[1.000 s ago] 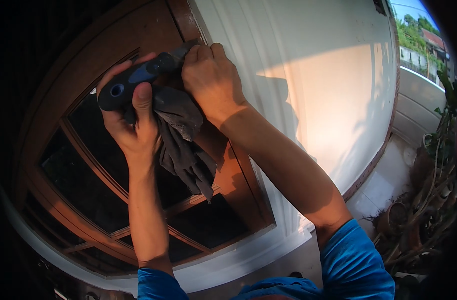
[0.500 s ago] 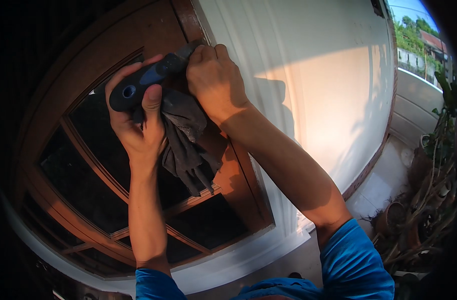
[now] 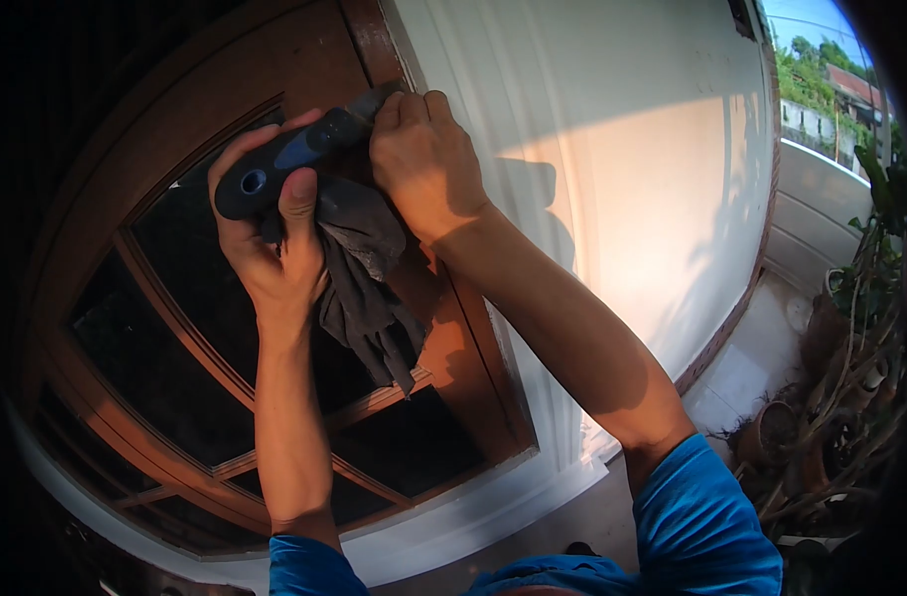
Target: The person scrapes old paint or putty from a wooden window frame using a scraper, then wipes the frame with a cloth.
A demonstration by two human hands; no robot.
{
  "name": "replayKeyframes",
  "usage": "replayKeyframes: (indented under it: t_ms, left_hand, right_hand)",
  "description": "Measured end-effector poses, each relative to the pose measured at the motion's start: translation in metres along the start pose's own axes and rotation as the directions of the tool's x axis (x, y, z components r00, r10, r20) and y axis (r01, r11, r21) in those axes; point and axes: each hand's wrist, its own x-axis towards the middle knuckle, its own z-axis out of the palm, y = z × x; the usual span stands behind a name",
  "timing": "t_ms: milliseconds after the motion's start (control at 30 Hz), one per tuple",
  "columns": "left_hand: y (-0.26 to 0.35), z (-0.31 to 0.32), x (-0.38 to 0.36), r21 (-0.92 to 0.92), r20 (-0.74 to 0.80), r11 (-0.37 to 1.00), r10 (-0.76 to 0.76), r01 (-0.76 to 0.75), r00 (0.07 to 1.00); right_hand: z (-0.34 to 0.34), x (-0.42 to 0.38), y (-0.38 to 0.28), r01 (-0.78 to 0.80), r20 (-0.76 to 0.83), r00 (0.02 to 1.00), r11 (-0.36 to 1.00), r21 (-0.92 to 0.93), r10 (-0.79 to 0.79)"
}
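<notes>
My left hand [image 3: 275, 223] is closed around the black and blue handle of what looks like a scraper [image 3: 294, 149], with a hanging hole at its near end. A dark grey cloth [image 3: 359, 268] hangs from the same hand, bunched under the handle. The scraper's far end reaches the edge of the brown wooden frame. My right hand [image 3: 428, 164] is closed beside that end, its fingertips curled at the seam between wood and white wall. Whatever its fingers pinch is hidden from me.
A wooden door or window with dark glass panes [image 3: 195, 348] fills the left side. The white wall [image 3: 652, 179] stands to the right, partly sunlit. Potted plants [image 3: 771, 432] and tangled branches line the far right, near pale floor tiles [image 3: 746, 368].
Both hands keep nearly the same pose on the scraper and at the frame edge. The cloth's hanging end has swung slightly, and the view has shifted a little.
</notes>
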Motion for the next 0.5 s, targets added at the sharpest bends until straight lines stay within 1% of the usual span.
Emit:
replayKeyframes:
  t_ms: [33,133,167,233,267,333,467,500]
  left_hand:
    - [-0.0003,-0.0006,0.0016,-0.021,-0.004,1.0,-0.02,0.02,1.0]
    - [0.0033,0.0,-0.001,0.034,0.019,0.999,0.023,-0.023,1.0]
    - [0.0019,-0.0014,-0.0019,0.078,0.02,0.996,0.036,-0.038,0.999]
    - [-0.0019,-0.0034,-0.0034,0.161,0.021,0.985,0.066,-0.068,0.998]
    - [-0.0013,-0.0012,-0.0019,0.094,-0.004,0.995,0.022,-0.021,1.0]
    - [0.0043,0.0045,0.0045,-0.045,-0.04,0.996,-0.075,0.073,0.996]
    - [0.0025,-0.0008,-0.0028,0.16,0.029,0.984,0.078,-0.082,0.997]
    - [0.0023,-0.0002,-0.0015,0.132,0.012,0.989,0.066,-0.067,0.998]
  right_hand:
    - [-0.0017,0.0018,-0.0002,-0.001,-0.009,1.0,1.0,0.008,0.001]
    - [-0.0009,-0.0017,-0.0013,-0.029,-0.026,0.999,0.997,0.067,0.03]
    - [-0.0003,-0.0023,-0.0015,-0.04,-0.032,0.999,0.995,0.092,0.043]
    - [0.0006,0.0015,-0.0017,-0.03,-0.006,1.0,0.998,0.052,0.031]
    - [0.0008,0.0034,-0.0009,-0.026,0.008,1.0,0.999,0.029,0.026]
    - [0.0,0.0052,0.0006,-0.026,0.015,1.0,0.999,0.038,0.026]
    - [-0.0014,-0.0012,-0.0002,-0.033,-0.015,0.999,0.994,0.105,0.035]
    - [-0.0006,0.0008,-0.0003,-0.036,-0.014,0.999,0.994,0.099,0.038]
